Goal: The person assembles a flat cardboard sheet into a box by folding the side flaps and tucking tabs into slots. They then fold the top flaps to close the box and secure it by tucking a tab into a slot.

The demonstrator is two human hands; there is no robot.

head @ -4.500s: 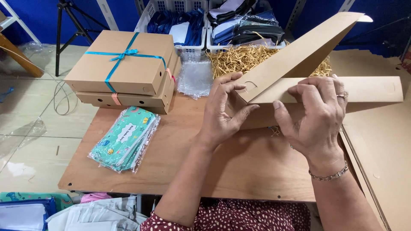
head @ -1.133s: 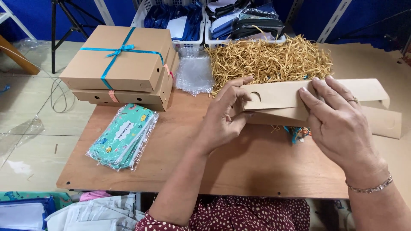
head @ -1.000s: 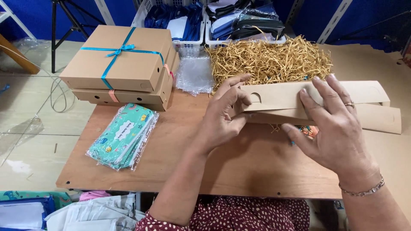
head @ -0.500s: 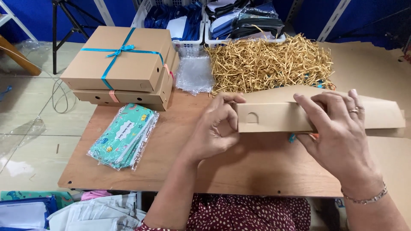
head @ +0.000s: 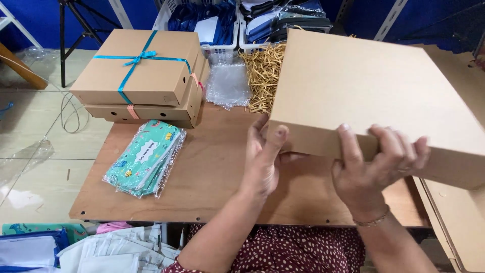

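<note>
- Brown cardboard box (head: 374,96) closed up, held tilted above table (head: 212,177), over straw (head: 260,76).
- Left hand (head: 262,156) grips near corner; right hand (head: 376,167) wraps front edge.
- Looks folded; ribbon not on yet, unlike tied boxes (head: 141,76).

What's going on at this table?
A person grips a closed brown cardboard box by its near edge with both hands: left hand at the corner, right hand along the front. Two more boxes, the top ribbon-tied box in teal, are stacked at the back left, with patterned plastic packets in front.
</note>
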